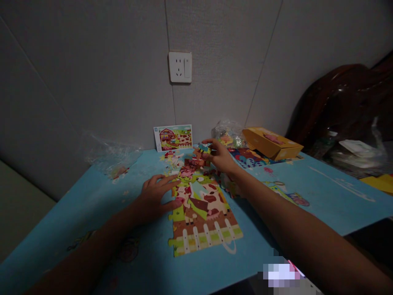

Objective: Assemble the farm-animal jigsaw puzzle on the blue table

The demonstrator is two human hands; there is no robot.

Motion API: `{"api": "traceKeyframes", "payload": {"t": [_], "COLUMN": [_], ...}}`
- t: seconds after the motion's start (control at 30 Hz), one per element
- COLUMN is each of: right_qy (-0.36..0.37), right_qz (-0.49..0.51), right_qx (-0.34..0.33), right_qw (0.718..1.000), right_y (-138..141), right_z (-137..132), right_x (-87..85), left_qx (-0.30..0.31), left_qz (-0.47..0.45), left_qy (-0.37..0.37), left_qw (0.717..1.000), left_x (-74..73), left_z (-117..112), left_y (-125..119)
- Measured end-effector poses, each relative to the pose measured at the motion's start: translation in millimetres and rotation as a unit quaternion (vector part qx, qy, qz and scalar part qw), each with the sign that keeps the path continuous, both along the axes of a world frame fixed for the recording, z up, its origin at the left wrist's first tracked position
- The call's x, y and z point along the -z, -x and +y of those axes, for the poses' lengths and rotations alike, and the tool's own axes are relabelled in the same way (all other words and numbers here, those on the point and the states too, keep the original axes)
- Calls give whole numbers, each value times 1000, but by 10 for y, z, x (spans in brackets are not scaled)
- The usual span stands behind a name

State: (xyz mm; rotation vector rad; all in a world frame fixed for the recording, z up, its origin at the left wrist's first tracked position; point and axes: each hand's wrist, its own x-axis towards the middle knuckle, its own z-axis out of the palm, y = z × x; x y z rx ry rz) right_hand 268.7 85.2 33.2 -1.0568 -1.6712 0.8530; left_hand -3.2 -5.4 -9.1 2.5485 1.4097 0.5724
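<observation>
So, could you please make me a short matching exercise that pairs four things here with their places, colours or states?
Things:
1. Card
2. Box
3. Left hand
4. Right hand

Places, colours or states:
A. Fingers on a loose piece
B. Mostly orange-yellow
C. At the left edge of the puzzle
D. Upright by the wall, below the socket

Right pairs: 1-D, 2-B, 3-C, 4-A.

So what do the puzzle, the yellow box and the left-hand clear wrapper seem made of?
The puzzle: probably printed cardboard, fairly matt, with cut knobs along its edge.
The yellow box: likely smooth card, with straight creased edges.
The clear wrapper: thin plastic film, it seems; crinkled, see-through and shiny.
</observation>
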Motion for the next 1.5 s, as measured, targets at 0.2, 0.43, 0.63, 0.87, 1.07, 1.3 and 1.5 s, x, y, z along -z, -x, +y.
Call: {"api": "traceKeyframes", "payload": {"t": [0.2, 0.43, 0.63, 0.87, 1.07, 1.3, 1.5], "right_qy": [51, 69, 61, 44, 55, 74, 81], "right_qz": [152, 162, 172, 155, 109, -231, -501], "right_qx": [-95, -172, -154, -135, -14, -41, 27], "right_qw": [983, 969, 971, 978, 992, 969, 861], "right_y": [374, 614, 533, 386, -26, -267, -451], "right_z": [-321, -500, -430, -305, 63, 148, 24], "right_x": [-37, 53, 56, -20, 8, 52, -218], "left_qx": [-57, -67, -75, -102, -118, -144, -154], "left_qz": [-217, -298, -300, -321, -302, -302, -275], "left_qy": [35, 40, 4, 2, 26, 28, 13], "left_qw": [974, 951, 951, 942, 946, 942, 949], "left_x": [-172, -293, -293, -285, -230, -225, -206], "left_z": [-67, -148, -114, -94, -55, -41, 34], "left_y": [-165, -244, -207, -205, -152, -163, -260]}}
